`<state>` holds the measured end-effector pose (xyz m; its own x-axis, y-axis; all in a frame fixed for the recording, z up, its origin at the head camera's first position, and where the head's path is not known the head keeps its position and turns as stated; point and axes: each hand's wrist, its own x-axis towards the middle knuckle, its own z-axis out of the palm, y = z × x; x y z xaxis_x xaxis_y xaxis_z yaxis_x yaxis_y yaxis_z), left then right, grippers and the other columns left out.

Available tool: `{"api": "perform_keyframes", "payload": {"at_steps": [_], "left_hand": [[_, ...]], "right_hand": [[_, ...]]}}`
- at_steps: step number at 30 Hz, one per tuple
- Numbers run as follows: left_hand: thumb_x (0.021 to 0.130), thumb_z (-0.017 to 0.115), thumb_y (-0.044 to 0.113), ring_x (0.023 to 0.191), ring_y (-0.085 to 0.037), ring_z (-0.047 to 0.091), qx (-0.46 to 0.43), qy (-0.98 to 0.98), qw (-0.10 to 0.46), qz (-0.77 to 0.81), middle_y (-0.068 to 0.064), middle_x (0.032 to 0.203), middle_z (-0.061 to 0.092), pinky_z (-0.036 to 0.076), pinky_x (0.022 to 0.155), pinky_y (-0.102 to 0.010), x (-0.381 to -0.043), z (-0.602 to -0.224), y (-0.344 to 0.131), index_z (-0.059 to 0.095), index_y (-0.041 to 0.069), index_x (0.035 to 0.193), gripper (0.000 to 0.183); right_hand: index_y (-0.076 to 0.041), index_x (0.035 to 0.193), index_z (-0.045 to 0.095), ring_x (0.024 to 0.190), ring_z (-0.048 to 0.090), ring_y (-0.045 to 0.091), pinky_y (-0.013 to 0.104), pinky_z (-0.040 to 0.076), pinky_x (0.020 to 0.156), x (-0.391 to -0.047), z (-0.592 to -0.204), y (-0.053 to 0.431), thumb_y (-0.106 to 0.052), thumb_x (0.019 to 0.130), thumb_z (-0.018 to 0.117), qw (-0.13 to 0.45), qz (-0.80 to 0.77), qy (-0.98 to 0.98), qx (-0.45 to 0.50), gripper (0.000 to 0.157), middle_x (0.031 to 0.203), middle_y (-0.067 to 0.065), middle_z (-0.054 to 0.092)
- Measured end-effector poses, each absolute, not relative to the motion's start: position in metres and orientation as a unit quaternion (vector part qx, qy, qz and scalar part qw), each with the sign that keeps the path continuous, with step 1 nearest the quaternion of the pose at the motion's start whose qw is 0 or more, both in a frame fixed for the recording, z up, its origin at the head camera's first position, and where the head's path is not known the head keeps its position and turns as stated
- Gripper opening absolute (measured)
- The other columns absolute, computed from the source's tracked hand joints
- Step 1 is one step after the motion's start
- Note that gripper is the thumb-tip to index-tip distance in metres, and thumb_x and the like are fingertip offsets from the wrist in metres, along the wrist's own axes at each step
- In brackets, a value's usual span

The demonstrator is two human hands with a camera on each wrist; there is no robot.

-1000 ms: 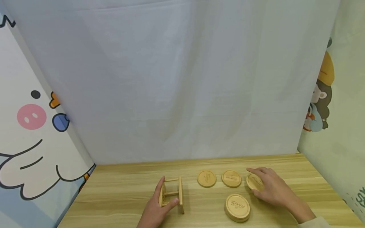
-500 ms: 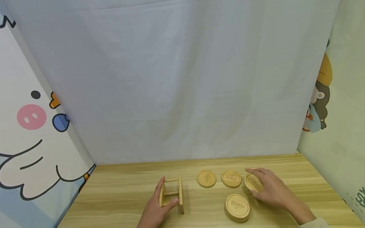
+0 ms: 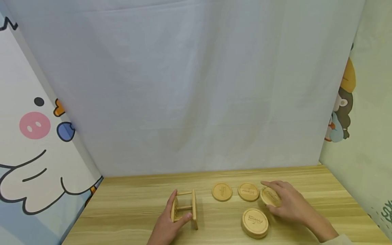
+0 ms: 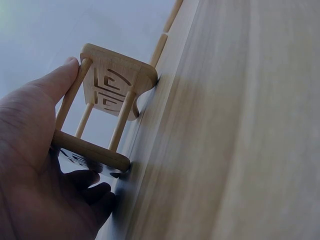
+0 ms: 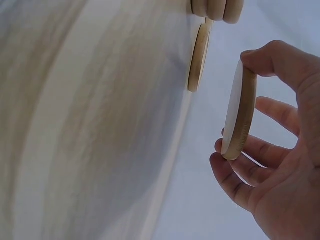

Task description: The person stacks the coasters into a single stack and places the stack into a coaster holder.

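Observation:
My left hand (image 3: 165,225) grips a small wooden coaster holder (image 3: 194,208), thumb on one side and fingers around its left plate. In the left wrist view the holder (image 4: 120,75) shows two cut-out end plates joined by thin rods, with nothing between them. With thumb and fingertips, my right hand (image 3: 291,204) holds a round wooden coaster (image 3: 270,196) by its edge. The right wrist view shows this coaster (image 5: 242,112) raised off the table, its pale underside facing the tabletop. Part of its top is hidden behind the hand in the head view.
Two coasters (image 3: 222,192) lie flat in a row between the holder and my right hand. Closer to me stands a stack of coasters (image 3: 255,223) with printed lettering. A pale curtain (image 3: 196,102) hangs along the back edge of the wood-grain table (image 3: 131,204).
My right hand has shifted slightly left with the coaster, bringing it closer to the flat pair. The left hand and the holder have stayed in place.

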<state>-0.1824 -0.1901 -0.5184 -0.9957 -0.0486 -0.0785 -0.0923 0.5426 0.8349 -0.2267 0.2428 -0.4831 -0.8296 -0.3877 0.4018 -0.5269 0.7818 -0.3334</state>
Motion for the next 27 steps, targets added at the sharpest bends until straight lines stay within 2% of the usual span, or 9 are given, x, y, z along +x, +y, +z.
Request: {"api": "perform_keyframes", "payload": {"at_steps": [27], "left_hand": [[0.094, 0.081, 0.067, 0.135, -0.07, 0.055, -0.042, 0.876, 0.023, 0.479, -0.039, 0.166, 0.044, 0.049, 0.098, -0.084, -0.182, -0.519, -0.19, 0.026, 0.033, 0.178, 0.106]], "right_hand": [[-0.013, 0.148, 0.071, 0.119, 0.069, 0.033, 0.058, 0.061, 0.094, -0.214, -0.477, 0.235, -0.02, 0.077, 0.097, 0.169, 0.201, -0.927, 0.267, 0.075, 0.131, 0.005, 0.073]]}}
